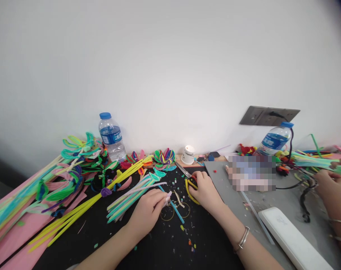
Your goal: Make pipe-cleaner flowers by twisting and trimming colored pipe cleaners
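L hand (148,210) pinches a short pale-lilac pipe-cleaner pc (168,197) btwn thumb & fingertips, over a black work surface (156,245). R hand (204,191) grasps scissors (184,171) by the handles, blades twd a white paper cup (187,156). Blue pipe cleaner (178,213) lies btwn hands; pastel pipe-cleaner bundle (133,195) near L hand. Far R: another person's hand (327,184).

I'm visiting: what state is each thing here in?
Left hand: pinching a small pale fuzzy piece
Right hand: touching silver metal scissors
Scissors: open or shut unclear
Left clear plastic bottle: blue cap on, upright
Right clear plastic bottle: blue cap on
Black plug: in grey wall socket
Long yellow fuzzy stems: gathered at a purple piece
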The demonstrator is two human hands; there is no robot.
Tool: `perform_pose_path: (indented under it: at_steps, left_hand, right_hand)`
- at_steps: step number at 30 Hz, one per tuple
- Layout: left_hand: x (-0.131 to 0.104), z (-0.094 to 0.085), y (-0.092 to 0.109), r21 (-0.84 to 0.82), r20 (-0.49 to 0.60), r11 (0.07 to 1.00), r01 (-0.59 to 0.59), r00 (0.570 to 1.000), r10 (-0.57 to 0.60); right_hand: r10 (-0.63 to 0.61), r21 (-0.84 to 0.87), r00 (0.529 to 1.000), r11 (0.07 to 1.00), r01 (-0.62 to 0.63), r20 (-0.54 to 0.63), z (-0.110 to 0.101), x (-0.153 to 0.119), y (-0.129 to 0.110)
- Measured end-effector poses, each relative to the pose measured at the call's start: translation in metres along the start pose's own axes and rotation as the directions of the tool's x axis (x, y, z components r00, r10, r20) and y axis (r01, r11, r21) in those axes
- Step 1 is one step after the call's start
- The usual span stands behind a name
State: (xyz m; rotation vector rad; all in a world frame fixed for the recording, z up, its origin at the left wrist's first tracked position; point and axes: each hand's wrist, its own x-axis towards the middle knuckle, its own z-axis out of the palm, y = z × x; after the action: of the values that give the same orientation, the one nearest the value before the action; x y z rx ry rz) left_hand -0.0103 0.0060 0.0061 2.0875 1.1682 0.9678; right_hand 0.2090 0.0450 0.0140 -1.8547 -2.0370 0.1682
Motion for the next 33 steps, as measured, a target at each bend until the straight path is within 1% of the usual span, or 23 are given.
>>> perform_pose_path:
  at_steps: [3,6,9,11,13,16,18,19,21,22,23,25,28,30,33]
  left_hand:
    - [0.001,-0.002,0.003,-0.047,-0.035,0.998,0.045,0.998,-0.047]
    - [0.003,-0.004,0.003,-0.112,-0.074,0.988,0.108,0.990,-0.117]
    - [0.005,-0.003,-0.003,-0.251,-0.071,0.949,0.188,0.975,-0.212]
    - [0.006,-0.001,-0.008,-0.387,-0.048,0.892,0.233,0.961,-0.271]
    - [0.006,0.001,-0.012,-0.484,-0.021,0.835,0.264,0.950,-0.312]
    - [0.008,0.002,-0.015,-0.564,0.003,0.772,0.292,0.936,-0.352]
    - [0.008,0.000,-0.015,-0.587,0.003,0.756,0.289,0.935,-0.355]
    - [0.008,0.000,-0.014,-0.591,-0.001,0.754,0.286,0.935,-0.355]
    - [0.009,-0.001,-0.013,-0.599,-0.011,0.747,0.288,0.930,-0.367]
    - [0.009,-0.002,-0.012,-0.607,-0.014,0.738,0.294,0.925,-0.381]
    - [0.010,-0.002,-0.011,-0.618,-0.018,0.726,0.301,0.918,-0.395]
    - [0.011,-0.002,-0.010,-0.643,-0.017,0.704,0.302,0.913,-0.407]
    - [0.012,-0.002,-0.008,-0.697,0.013,0.660,0.279,0.926,-0.378]
    - [0.012,-0.003,-0.007,-0.767,0.077,0.574,0.286,0.930,-0.360]
    - [0.010,-0.006,-0.006,-0.861,0.232,0.366,0.352,0.914,-0.334]
  right_hand:
    - [0.053,-0.084,0.997,0.995,-0.048,0.059,0.001,-0.001,0.001]
    - [0.145,-0.107,0.979,0.986,-0.131,0.142,-0.002,-0.001,0.000]
    - [0.226,-0.160,0.952,0.968,-0.195,0.206,-0.008,0.001,0.002]
    - [0.254,-0.212,0.947,0.954,-0.212,0.195,-0.012,0.004,0.005]
    - [0.268,-0.239,0.950,0.944,-0.226,0.158,-0.014,0.006,0.009]
    - [0.279,-0.187,0.957,0.947,-0.261,0.077,-0.015,0.010,0.015]
    - [0.246,-0.071,0.969,0.967,-0.246,-0.005,-0.016,0.012,0.016]
    - [0.216,0.005,0.975,0.976,-0.216,-0.052,-0.017,0.012,0.015]
    - [0.144,0.163,0.982,0.979,-0.123,-0.124,-0.018,0.012,0.013]
    - [0.107,0.232,0.986,0.970,-0.075,-0.131,-0.019,0.011,0.011]
    - [0.070,0.287,0.991,0.957,-0.034,-0.117,-0.020,0.010,0.009]
    - [-0.014,0.341,0.998,0.939,0.034,-0.061,-0.021,0.008,0.004]
    - [-0.149,0.341,0.989,0.930,0.136,0.011,-0.020,0.005,-0.002]
    - [-0.221,0.341,0.973,0.922,0.185,0.072,-0.019,0.002,-0.005]
    - [-0.285,0.339,0.945,0.915,0.220,0.157,-0.019,-0.002,-0.009]
